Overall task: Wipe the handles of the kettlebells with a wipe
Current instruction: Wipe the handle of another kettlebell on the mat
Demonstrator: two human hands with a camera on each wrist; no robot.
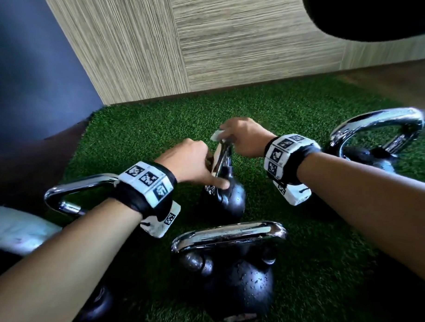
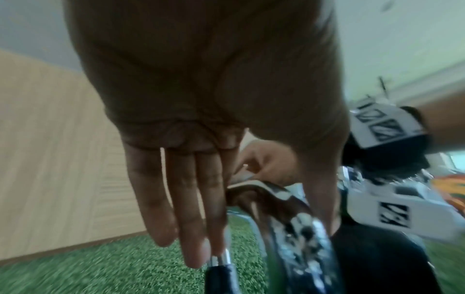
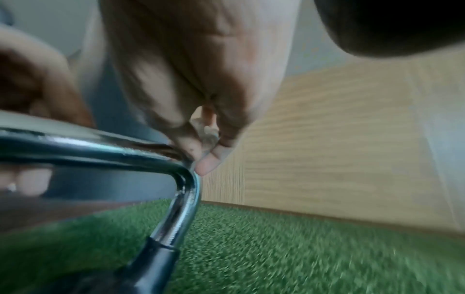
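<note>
Nearest lay a kettlebell (image 1: 231,268) on the turf (image 1: 143,129), untouched. Beyond it stood the middle kettlebell (image 1: 226,196), its handle (image 1: 223,158) running away from the camera between the hands. Left hand (image 1: 191,161) steadied it with fingers (image 2: 191,208) straight down one leg and thumb on the ball. Right hand (image 1: 245,138), at the far corner, pinched what seemed the wipe (image 1: 217,134) against the chrome.
</note>
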